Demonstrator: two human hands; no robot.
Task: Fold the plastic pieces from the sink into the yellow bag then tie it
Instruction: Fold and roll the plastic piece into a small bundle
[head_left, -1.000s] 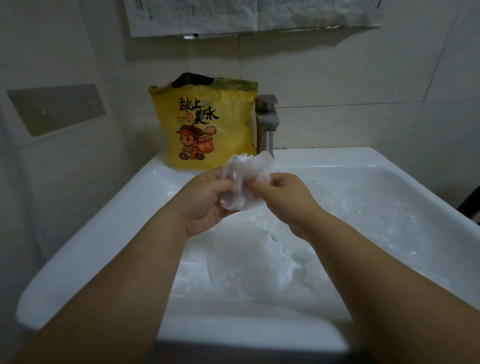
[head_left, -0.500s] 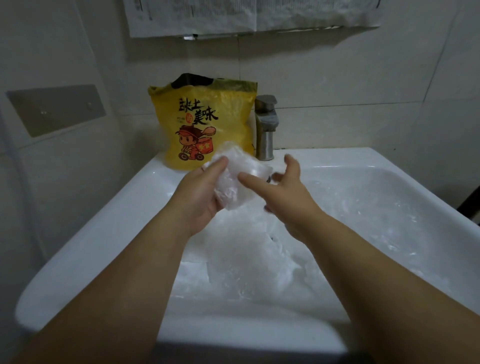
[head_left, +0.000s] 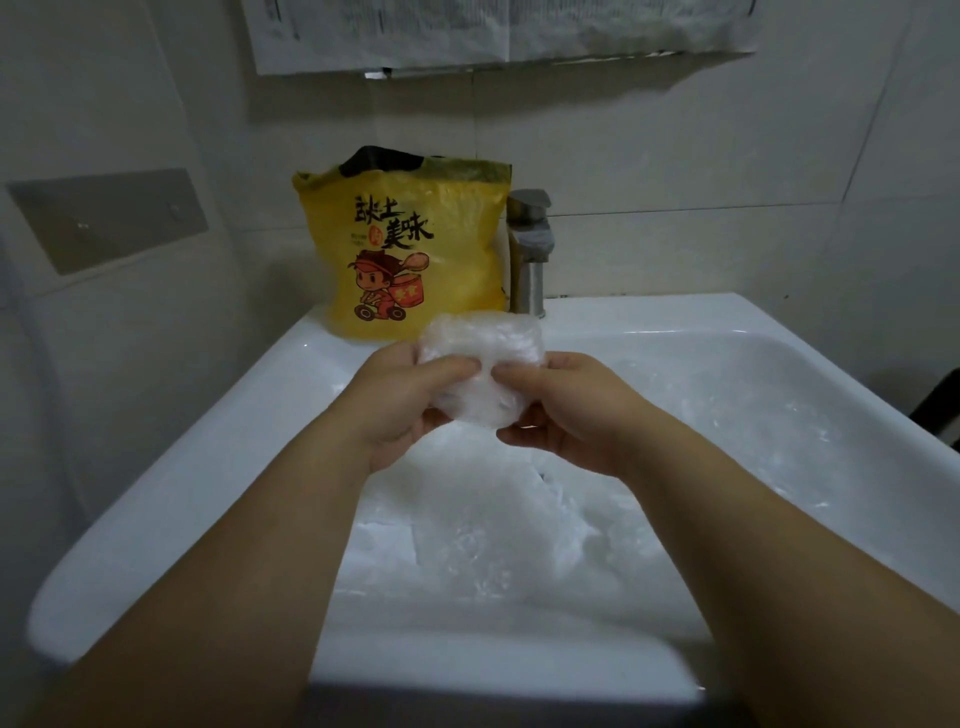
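white sink (head_left: 171, 467) | left hand (head_left: 400, 400), right hand (head_left: 566, 410) pinch folded plastic (head_left: 480, 364) above basin

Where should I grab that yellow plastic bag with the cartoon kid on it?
Probably pinch the crumpled top rim of the yellow plastic bag, coming from above. It stands upright on the back ledge of the white sink with its mouth gaping upward, so the rim is free. The grey metal tap crowds its right side, so the left corner looks easier.
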